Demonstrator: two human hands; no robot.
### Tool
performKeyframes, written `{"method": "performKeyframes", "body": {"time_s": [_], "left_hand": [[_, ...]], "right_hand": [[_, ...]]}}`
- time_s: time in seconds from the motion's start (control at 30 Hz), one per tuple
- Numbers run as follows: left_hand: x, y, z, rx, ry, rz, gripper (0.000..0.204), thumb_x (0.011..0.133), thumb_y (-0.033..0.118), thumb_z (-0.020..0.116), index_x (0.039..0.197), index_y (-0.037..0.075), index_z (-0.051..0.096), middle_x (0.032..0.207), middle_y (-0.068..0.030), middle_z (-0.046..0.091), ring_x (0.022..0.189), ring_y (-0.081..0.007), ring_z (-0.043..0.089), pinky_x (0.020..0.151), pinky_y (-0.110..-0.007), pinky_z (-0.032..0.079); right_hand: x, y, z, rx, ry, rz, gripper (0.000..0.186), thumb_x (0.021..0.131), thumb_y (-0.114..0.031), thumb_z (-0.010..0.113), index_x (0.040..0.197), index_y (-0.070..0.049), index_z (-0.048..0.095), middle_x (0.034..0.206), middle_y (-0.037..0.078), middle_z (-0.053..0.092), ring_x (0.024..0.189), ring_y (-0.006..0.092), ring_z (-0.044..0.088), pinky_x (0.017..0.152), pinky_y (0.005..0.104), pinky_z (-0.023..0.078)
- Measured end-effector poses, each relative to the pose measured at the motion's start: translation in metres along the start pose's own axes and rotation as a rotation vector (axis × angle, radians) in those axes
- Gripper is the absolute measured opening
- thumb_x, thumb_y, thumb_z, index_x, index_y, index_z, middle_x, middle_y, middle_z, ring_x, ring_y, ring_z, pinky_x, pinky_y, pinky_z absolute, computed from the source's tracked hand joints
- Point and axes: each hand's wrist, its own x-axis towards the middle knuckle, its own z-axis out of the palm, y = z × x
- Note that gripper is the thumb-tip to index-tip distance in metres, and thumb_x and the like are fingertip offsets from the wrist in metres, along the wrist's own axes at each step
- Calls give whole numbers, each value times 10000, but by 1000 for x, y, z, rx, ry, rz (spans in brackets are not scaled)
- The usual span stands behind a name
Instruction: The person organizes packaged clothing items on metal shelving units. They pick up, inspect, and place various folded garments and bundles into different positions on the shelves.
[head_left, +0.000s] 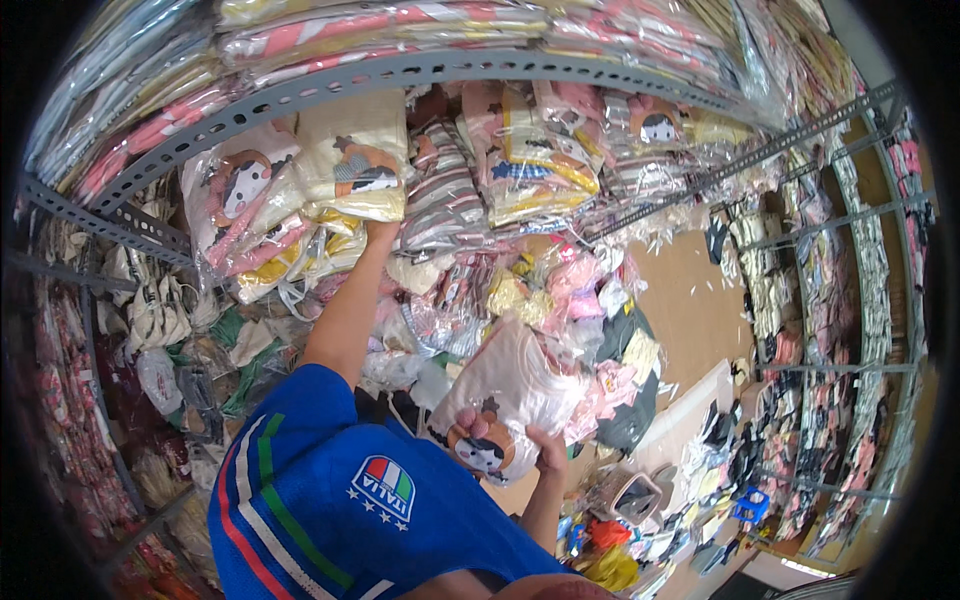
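Note:
My left arm reaches up to a shelf, where my left hand [381,232] grips the lower edge of a cream T-shirt [375,140] in a clear bag. Its fingers are mostly hidden by the bag. The shirt has a cartoon print and lies on a stack of bagged clothes. Close to my body, my right hand [548,452] is closed on the edge of a bagged pale pink T-shirt [515,395] with a cartoon face print. This bag hangs tilted above the floor. Left of the cream shirt lies a bagged pink shirt [240,185] with a similar print.
A grey perforated metal beam [430,68] crosses above the shelf, with bagged clothes over it. Striped bagged garments [445,190] sit to the right. Loose bagged clothes [575,285] heap below. A pink basket [632,497] and a blue crate [750,505] stand lower right, near racks of clothing.

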Motion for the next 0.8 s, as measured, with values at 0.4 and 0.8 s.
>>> {"method": "performKeyframes", "body": {"time_s": [0.4, 0.8], "left_hand": [[-106, 134, -100, 641, -783, 141, 600, 831, 495, 678, 1282, 104, 623, 1237, -180, 647, 1150, -367, 610, 959, -451, 492], [121, 214, -48, 1155, -974, 900, 269, 804, 219, 603, 941, 28, 734, 944, -176, 721, 917, -375, 682, 835, -464, 539]], "right_hand": [[60, -102, 11, -18, -29, -313, 947, 542, -82, 835, 1395, 49, 447, 1334, 128, 578, 1201, 295, 574, 1056, 400, 433], [27, -34, 38, 344, 14, -274, 951, 511, -73, 789, 1392, 59, 455, 1311, 182, 592, 1216, 323, 574, 1075, 417, 431]]}}
